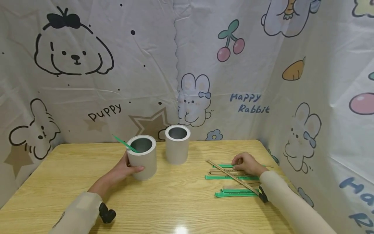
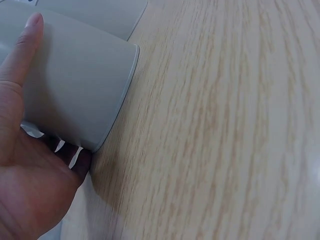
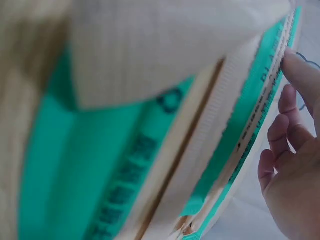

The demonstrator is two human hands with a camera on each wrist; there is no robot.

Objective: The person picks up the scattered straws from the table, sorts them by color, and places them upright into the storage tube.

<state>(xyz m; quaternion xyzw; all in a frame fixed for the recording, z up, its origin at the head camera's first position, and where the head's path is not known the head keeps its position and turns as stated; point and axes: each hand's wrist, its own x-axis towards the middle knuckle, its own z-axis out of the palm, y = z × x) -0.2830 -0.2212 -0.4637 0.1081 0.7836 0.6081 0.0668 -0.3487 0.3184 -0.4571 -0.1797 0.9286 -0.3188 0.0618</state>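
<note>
Two smooth cylinders (image 1: 148,165) (left grip (image 1: 127,169) round one); slim packets (image 1: 236,194).

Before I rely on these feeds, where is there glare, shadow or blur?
Head view: a glare spot on the tabletop at the bottom edge; left wrist view: a shadow beside the container in the left hand; right wrist view: the sleeve and the green wrapper nearest the lens are out of focus.

Pale cartoon-printed sheeting (image 1: 152,81) surrounds a glossy wood-grain table (image 1: 163,208).
</note>
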